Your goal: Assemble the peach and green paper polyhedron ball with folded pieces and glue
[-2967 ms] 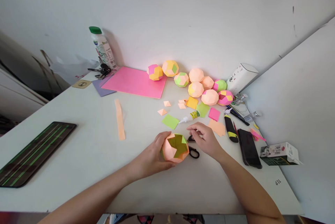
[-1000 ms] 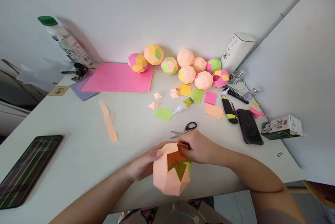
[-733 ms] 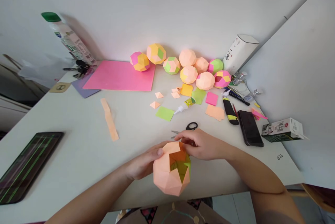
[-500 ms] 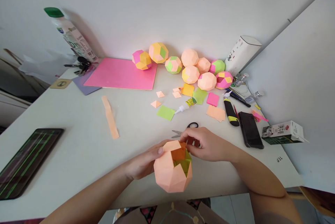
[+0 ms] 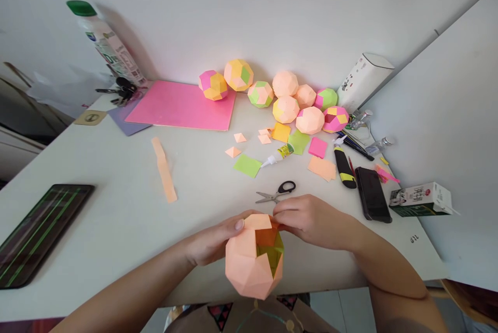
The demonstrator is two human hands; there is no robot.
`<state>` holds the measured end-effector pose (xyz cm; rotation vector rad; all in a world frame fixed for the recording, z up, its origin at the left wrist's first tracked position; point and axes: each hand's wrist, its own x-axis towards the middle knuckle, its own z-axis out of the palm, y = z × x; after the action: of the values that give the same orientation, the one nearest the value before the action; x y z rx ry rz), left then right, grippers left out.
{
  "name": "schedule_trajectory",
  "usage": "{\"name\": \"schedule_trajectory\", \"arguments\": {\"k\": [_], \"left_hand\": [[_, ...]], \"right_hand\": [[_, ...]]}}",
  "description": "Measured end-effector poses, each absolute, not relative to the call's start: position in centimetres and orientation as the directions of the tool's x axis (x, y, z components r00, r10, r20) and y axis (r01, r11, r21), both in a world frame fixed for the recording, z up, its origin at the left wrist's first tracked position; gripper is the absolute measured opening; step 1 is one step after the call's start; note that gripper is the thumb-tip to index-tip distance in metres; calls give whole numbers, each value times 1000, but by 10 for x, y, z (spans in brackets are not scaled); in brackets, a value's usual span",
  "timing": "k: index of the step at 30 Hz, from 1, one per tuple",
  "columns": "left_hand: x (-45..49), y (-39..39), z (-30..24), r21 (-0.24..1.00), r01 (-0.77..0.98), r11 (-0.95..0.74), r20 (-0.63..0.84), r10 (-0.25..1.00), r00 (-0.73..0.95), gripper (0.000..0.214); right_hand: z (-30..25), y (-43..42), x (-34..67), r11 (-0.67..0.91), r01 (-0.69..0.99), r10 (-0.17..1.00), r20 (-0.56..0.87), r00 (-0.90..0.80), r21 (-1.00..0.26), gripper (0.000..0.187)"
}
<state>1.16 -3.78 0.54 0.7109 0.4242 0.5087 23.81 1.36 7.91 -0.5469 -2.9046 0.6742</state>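
Tablet [image 5: 46, 234]: dark screen with bright green lines, flat at the desk's left.
Bottle [image 5: 112, 50]: white, green cap; its label seems to show a large D, the rest too small for me to read.
Paper strip [image 5: 164, 169]: peach, lying flat.
Left hand [image 5: 212, 239]: curved around the left side of the open ball, thumb on top.
Open ball [image 5: 251, 265]: faceted peach paper, held above the desk's near edge, its gap showing orange and green inside.
Scissors [image 5: 268, 197]: just beyond the ball; three seconds ago the right hand partly covered them.
Glue [image 5: 282, 153]: yellow-green label, lettering unreadable from here.
Right hand [image 5: 313, 221]: fingers narrowed together at the ball's far right rim; I cannot tell what the tips grip. Three seconds ago it was apart from the ball.
Phone [image 5: 373, 194]: black, face up.
Carton [image 5: 420, 199]: Chinese characters, too small to read.
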Motion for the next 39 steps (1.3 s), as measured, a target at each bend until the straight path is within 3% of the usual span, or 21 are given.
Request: {"name": "schedule_trajectory", "arguments": {"k": [7,18,29,39], "left_hand": [[11,-38,4,700,-287,654,-210,572,793,66],[12,-36,7,712,-302,634,-197,593,781,61],[15,-34,13,729,-347,591,-123,611,782,58],[15,-36,13,757,-345,554,-116,634,765,57]], "right_hand": [[76,13,239,910,293,314,28,-949,-293,27],[73,11,237,930,317,324,8,-946,-188,29],[71,9,227,780,423,476,-2,-880,-461,18],[76,12,230,750,377,429,-34,-903,-543,22]]}}
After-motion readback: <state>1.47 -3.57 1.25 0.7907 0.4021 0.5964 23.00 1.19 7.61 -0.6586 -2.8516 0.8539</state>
